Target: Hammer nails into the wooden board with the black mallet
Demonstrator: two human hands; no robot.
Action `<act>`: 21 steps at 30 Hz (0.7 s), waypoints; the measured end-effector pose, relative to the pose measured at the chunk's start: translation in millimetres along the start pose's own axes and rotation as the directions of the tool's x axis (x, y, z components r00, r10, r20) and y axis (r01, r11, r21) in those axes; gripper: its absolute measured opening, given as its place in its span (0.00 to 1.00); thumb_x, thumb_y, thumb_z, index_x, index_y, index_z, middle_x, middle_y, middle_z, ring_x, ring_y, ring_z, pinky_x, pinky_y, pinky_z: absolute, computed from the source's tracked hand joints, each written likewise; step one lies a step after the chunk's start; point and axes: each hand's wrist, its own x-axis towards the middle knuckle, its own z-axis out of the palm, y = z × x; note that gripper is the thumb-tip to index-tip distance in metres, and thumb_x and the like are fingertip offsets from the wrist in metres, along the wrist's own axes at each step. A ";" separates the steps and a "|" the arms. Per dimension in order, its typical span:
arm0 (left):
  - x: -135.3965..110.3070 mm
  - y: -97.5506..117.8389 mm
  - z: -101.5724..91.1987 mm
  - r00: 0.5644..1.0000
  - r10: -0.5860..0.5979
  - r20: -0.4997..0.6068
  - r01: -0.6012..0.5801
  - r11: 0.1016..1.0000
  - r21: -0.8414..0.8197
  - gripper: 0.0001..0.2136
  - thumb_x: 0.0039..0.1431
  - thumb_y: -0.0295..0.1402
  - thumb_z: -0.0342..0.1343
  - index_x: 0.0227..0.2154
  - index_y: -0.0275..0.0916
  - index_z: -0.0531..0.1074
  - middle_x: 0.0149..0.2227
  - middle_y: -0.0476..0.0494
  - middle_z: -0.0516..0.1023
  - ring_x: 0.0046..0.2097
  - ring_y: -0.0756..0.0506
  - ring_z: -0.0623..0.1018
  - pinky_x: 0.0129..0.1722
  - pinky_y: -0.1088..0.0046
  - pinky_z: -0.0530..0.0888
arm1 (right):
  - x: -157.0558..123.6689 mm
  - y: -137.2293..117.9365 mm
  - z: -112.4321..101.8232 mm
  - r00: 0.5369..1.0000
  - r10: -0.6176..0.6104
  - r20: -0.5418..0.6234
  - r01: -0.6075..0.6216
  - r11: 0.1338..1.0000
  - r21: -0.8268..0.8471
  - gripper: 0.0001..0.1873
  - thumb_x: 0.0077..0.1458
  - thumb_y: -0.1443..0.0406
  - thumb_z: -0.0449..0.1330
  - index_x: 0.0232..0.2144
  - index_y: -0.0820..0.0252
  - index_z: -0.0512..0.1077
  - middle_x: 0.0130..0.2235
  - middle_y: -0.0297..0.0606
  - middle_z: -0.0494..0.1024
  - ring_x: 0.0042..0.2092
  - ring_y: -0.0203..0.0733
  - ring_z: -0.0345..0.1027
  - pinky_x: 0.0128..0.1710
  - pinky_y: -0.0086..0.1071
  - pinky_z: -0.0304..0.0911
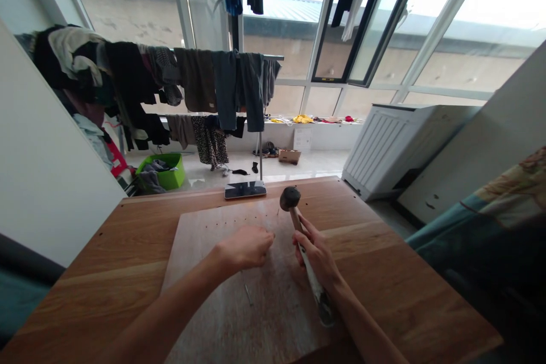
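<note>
A plywood board (264,318) lies flat on a wooden table (384,278), with several small nails or dots in a row across its far part. My right hand (318,256) is shut on the pale handle of a hammer (307,256), whose dark rounded head (290,198) points up and away over the board. My left hand (246,247) rests closed just above the board, its fingertips bunched near the row of dots. Anything inside those fingers is hidden. One loose nail (248,294) lies on the board below my left wrist.
A phone (245,189) lies at the table's far edge. Beyond it stand a clothes rack (260,57) hung with garments, a green basket (164,172) holding cloth, and a white ribbed cabinet (384,151). Large windows fill the back, and a teal fabric (460,256) lies at right.
</note>
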 end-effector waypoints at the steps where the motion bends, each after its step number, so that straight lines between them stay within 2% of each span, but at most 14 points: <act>1: 1.7 -3.9 -0.5 1.000 0.017 -0.018 -0.017 0.999 -0.029 0.06 0.49 0.24 0.55 0.31 0.38 0.73 0.31 0.41 0.79 0.32 0.41 0.78 0.30 0.69 0.71 | -0.1 0.6 -0.1 1.000 0.007 0.000 -0.007 1.000 -0.006 0.37 0.53 0.56 0.60 0.64 0.58 0.61 0.26 0.25 0.68 0.16 0.28 0.57 0.11 0.23 0.58; 3: 7.4 -15.2 -1.7 0.993 0.056 -0.103 -0.071 0.987 -0.144 0.06 0.48 0.23 0.56 0.29 0.39 0.73 0.30 0.44 0.78 0.33 0.43 0.77 0.31 0.70 0.71 | -0.2 0.9 -0.2 1.000 0.019 0.004 -0.019 1.000 -0.004 0.37 0.53 0.56 0.60 0.64 0.58 0.61 0.26 0.25 0.68 0.16 0.29 0.58 0.11 0.23 0.58; 5: 18.1 -28.9 -0.3 0.962 0.035 -0.269 -0.130 0.931 -0.342 0.07 0.47 0.23 0.56 0.29 0.39 0.73 0.31 0.46 0.77 0.33 0.46 0.76 0.32 0.73 0.72 | -0.1 1.3 -0.3 1.000 0.016 0.013 -0.016 1.000 0.006 0.36 0.54 0.56 0.60 0.64 0.58 0.60 0.26 0.25 0.68 0.16 0.29 0.57 0.10 0.23 0.57; 6: 25.2 -35.8 2.3 0.932 -0.024 -0.361 -0.155 0.876 -0.457 0.07 0.48 0.23 0.56 0.30 0.39 0.73 0.31 0.47 0.77 0.32 0.47 0.76 0.33 0.74 0.73 | 0.1 1.6 -0.3 1.000 0.010 0.016 -0.011 1.000 0.011 0.36 0.55 0.56 0.59 0.64 0.57 0.60 0.26 0.25 0.68 0.16 0.29 0.57 0.10 0.23 0.57; 8: 40.5 -47.6 11.8 0.842 -0.231 -0.488 -0.183 0.727 -0.662 0.05 0.52 0.26 0.56 0.33 0.37 0.73 0.31 0.47 0.77 0.32 0.48 0.77 0.33 0.74 0.74 | 0.5 2.4 -0.5 1.000 0.006 0.017 -0.006 1.000 0.014 0.36 0.55 0.57 0.59 0.64 0.57 0.60 0.26 0.25 0.68 0.15 0.28 0.56 0.09 0.23 0.57; 9: 47.6 -52.0 18.3 0.793 -0.333 -0.509 -0.188 0.662 -0.726 0.04 0.53 0.28 0.57 0.33 0.37 0.73 0.31 0.47 0.77 0.32 0.48 0.77 0.33 0.74 0.75 | 0.6 2.7 -0.5 1.000 0.006 0.017 -0.006 1.000 0.014 0.35 0.56 0.57 0.59 0.64 0.57 0.60 0.27 0.25 0.68 0.16 0.28 0.56 0.10 0.23 0.57; 11: 58.1 -57.5 32.5 0.723 -0.453 -0.521 -0.180 0.605 -0.776 0.05 0.54 0.29 0.58 0.34 0.37 0.73 0.30 0.48 0.77 0.32 0.48 0.78 0.34 0.74 0.76 | 0.4 2.4 -0.4 1.000 0.009 0.022 -0.009 1.000 0.015 0.35 0.56 0.57 0.59 0.64 0.57 0.60 0.27 0.25 0.68 0.16 0.28 0.56 0.10 0.23 0.58; 13: 62.6 -59.0 45.0 0.704 -0.461 -0.541 -0.166 0.634 -0.756 0.08 0.54 0.28 0.57 0.38 0.37 0.74 0.31 0.49 0.77 0.31 0.49 0.77 0.34 0.75 0.75 | -0.2 1.3 0.1 1.000 0.010 0.022 -0.010 1.000 0.008 0.35 0.56 0.57 0.59 0.64 0.56 0.60 0.27 0.25 0.68 0.16 0.28 0.57 0.10 0.23 0.58; 15: 62.5 -58.1 52.8 0.709 -0.416 -0.569 -0.160 0.691 -0.705 0.11 0.55 0.26 0.56 0.41 0.38 0.75 0.33 0.48 0.78 0.30 0.50 0.77 0.34 0.75 0.74 | -1.1 0.0 0.7 1.000 0.008 0.018 -0.008 1.000 -0.003 0.35 0.56 0.57 0.59 0.64 0.55 0.60 0.27 0.25 0.68 0.16 0.28 0.57 0.10 0.23 0.58; 18: 59.8 -56.1 56.1 0.703 -0.365 -0.610 -0.147 0.764 -0.628 0.10 0.56 0.24 0.55 0.39 0.39 0.77 0.34 0.47 0.80 0.32 0.49 0.78 0.37 0.74 0.74 | -2.4 -1.1 1.8 1.000 0.010 0.016 -0.010 1.000 -0.014 0.36 0.55 0.57 0.60 0.64 0.55 0.61 0.25 0.25 0.68 0.16 0.29 0.57 0.11 0.23 0.59; 21: 59.0 -55.6 55.5 0.689 -0.364 -0.626 -0.126 0.791 -0.599 0.09 0.56 0.23 0.55 0.37 0.38 0.78 0.35 0.45 0.81 0.35 0.47 0.79 0.40 0.72 0.74 | -2.6 -2.6 2.7 1.000 0.007 0.025 -0.008 1.000 0.010 0.36 0.54 0.56 0.60 0.64 0.56 0.61 0.25 0.25 0.68 0.16 0.29 0.57 0.11 0.22 0.57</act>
